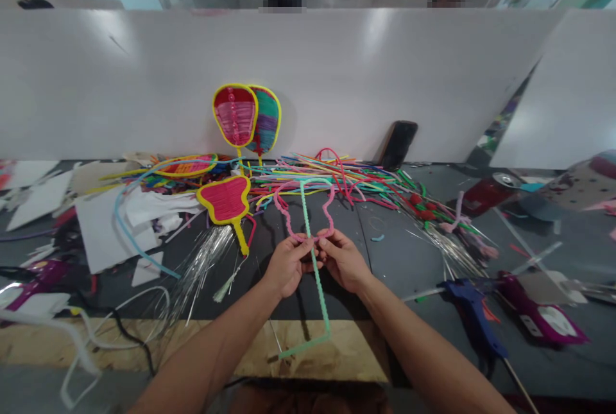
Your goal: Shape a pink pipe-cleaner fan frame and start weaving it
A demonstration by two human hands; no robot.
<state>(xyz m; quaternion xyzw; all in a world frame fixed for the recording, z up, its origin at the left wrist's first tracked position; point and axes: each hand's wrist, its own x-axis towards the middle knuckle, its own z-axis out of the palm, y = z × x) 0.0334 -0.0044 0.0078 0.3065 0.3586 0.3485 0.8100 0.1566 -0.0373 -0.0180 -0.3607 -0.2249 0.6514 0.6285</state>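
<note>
Both my hands meet at the middle of the table, fingers pinched around a pipe cleaner frame. My left hand (289, 264) grips the lower edge of the pink pipe cleaner outline (287, 220) where it meets a pale green pipe cleaner (319, 292). My right hand (345, 262) pinches the same lower edge just to the right. The green stem runs up through the outline to its top and hangs below my fingers, bent sideways at its bottom end. Left of my hands lies a small fan shape (225, 201), pink with a yellow border and handle.
Two finished-looking fans (235, 115) lean against the white partition (144, 74). Loose pipe cleaners (356, 173) pile along its base, near a phone (398, 144). On the right are a red can (488, 192) and a blue glue gun (474, 314); silver strands (205, 266) and paper (108, 234) lie left.
</note>
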